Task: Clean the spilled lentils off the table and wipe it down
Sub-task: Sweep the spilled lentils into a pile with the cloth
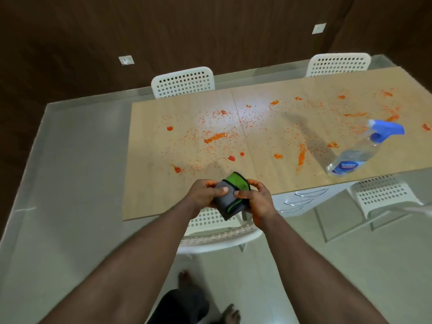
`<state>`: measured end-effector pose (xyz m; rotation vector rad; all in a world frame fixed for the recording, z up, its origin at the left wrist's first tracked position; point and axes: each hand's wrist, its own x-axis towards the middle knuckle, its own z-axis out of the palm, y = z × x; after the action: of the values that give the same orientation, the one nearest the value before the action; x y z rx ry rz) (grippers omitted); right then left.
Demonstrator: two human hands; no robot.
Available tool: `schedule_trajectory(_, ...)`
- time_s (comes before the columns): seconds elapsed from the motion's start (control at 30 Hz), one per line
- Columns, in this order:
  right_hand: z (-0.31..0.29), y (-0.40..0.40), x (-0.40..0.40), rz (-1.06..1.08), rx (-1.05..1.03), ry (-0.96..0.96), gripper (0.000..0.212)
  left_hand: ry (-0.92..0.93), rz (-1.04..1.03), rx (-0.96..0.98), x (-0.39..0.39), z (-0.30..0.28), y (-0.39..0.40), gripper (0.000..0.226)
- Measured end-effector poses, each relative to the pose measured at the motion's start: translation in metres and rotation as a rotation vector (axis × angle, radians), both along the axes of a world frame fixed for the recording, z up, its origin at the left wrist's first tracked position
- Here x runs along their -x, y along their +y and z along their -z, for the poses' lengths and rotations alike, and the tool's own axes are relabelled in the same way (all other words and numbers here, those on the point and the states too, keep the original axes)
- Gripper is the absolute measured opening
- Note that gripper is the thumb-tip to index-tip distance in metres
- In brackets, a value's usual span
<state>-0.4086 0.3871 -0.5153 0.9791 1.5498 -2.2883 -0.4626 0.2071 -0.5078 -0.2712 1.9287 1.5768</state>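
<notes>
From the head view, both forearms reach forward and meet over the near edge of the bench (149,202), wrists bent slightly inward toward each other. The left hand (205,192) and the right hand (256,198) hold a folded grey and green cloth (230,195) between them, just above the bench edge. The left thumb lies across the grey top of the cloth with the fingers curled under it; the right thumb presses on the cloth's right side with the fingers wrapped behind, so each grip is closed on the cloth. Orange lentils (215,137) lie scattered over most of the bench in loose grains, clumps and smeared streaks, from the left half across to the far right end. A clear spray bottle (357,153) with a blue trigger head stands near the front right edge of the bench. White perforated chairs (183,81) stand around the bench.
</notes>
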Motion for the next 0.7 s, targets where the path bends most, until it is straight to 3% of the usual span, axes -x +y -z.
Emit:
schedule_trajectory(0.07, 0.001, -0.020, 0.002, -0.113, -0.105, 0.022, 0.069, -0.036, -0.035, 0.033, 0.006, -0.003, -0.021, 0.025)
schedule_trajectory(0.2, -0.001, -0.053, 0.010, -0.435, -0.402, 0.284, 0.095, -0.213, -0.182, 0.032, 0.029, -0.002, -0.058, 0.019)
schedule_trajectory(0.33, 0.001, -0.093, 0.034, -0.807, -0.836, 0.395, 0.110, -0.371, -0.181, 0.067, 0.064, -0.004, -0.091, 0.014)
schedule_trajectory(0.4, 0.011, -0.120, 0.048, -0.816, -1.045, 0.425, 0.102, -0.442, -0.136, 0.061, 0.085, -0.005, -0.106, 0.015)
schedule_trajectory(0.47, 0.017, -0.143, 0.056, -0.661, -1.128, 0.414, 0.065, -0.466, -0.077, 0.057, 0.100, -0.008, -0.116, 0.017)
schedule_trajectory(0.57, 0.028, -0.179, 0.072, -0.392, -1.052, 0.232, 0.022, -0.411, 0.050, 0.087, 0.122, -0.005, -0.148, 0.032)
schedule_trajectory(0.7, 0.027, -0.216, 0.080, 0.012, -0.453, -0.011, 0.019, -0.220, 0.176, 0.248, 0.148, 0.008, -0.197, 0.042)
